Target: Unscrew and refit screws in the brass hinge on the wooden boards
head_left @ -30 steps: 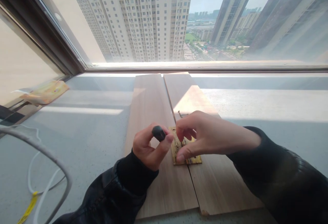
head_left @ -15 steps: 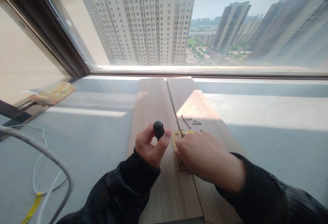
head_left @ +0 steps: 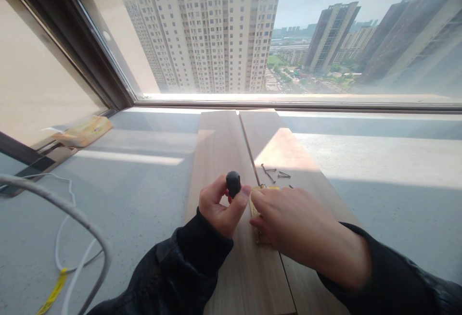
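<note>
Two light wooden boards (head_left: 220, 151) lie side by side on a grey windowsill, running away from me. A brass hinge (head_left: 255, 209) sits across their seam. My right hand (head_left: 299, 228) lies on top of it and hides most of it, fingers together and pressed down. My left hand (head_left: 221, 207) is closed around a tool with a black rounded handle (head_left: 233, 183), standing upright just left of the hinge. Several small screws (head_left: 272, 173) lie loose on the right board just beyond the hinge.
A yellow packet (head_left: 83, 130) lies at the far left near the window frame. White and grey cables (head_left: 72, 247) with a yellow tag curl at the lower left. The window glass and its frame (head_left: 288, 102) close off the far edge.
My right hand has dropped from a raised pinch above the hinge to lying flat over it, uncovering the loose screws. The view has shifted slightly; the left hand keeps its hold.
</note>
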`<state>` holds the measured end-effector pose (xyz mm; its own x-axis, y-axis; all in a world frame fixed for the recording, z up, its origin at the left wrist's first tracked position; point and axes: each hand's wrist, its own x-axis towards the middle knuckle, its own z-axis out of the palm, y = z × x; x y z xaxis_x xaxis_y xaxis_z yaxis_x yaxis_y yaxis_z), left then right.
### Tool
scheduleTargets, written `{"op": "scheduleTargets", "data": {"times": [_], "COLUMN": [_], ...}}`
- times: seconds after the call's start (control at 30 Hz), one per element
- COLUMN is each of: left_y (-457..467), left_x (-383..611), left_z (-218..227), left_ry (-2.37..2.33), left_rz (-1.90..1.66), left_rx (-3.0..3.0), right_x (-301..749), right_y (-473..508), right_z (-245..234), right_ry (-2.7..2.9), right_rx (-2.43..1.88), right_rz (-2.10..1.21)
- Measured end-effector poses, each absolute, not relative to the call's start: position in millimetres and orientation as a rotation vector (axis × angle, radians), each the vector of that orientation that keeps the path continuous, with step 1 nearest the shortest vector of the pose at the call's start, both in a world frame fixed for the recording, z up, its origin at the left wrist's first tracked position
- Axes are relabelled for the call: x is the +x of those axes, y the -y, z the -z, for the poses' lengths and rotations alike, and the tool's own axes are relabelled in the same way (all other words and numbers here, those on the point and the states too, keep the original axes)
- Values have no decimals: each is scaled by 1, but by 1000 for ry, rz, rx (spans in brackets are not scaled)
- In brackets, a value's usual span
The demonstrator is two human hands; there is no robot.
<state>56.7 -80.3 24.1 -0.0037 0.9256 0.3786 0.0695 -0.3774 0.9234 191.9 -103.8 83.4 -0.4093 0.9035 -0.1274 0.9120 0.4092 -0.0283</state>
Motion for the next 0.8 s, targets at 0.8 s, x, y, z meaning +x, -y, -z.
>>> {"op": "scheduleTargets", "data": {"times": [0.8], "left_y": [80], "left_x": [56], "left_z": [-23], "left_ry": [-1087], "left_rz": [-1382], "left_rx": [1609], "right_x": [192], "right_y": [105], "right_z": [-84], "right_ry": [-2575], "right_rx": [1538], "right_rz": [148]}}
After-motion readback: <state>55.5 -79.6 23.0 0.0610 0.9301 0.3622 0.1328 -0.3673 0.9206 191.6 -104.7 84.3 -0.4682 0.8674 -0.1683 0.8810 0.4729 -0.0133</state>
